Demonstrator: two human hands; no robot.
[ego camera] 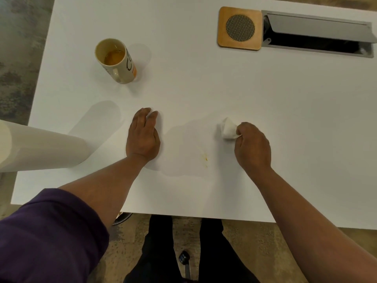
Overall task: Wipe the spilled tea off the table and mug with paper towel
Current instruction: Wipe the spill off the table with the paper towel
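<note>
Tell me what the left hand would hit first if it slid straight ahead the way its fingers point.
Nothing, probably: the left hand lies flat, fingers pointing up the bare table. The mug stands to the left of that line, though a slight leftward drift could reach it.

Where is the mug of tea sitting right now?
The mug stands upright on the white table, far left in the head view, beyond the left hand and apart from it.
</note>
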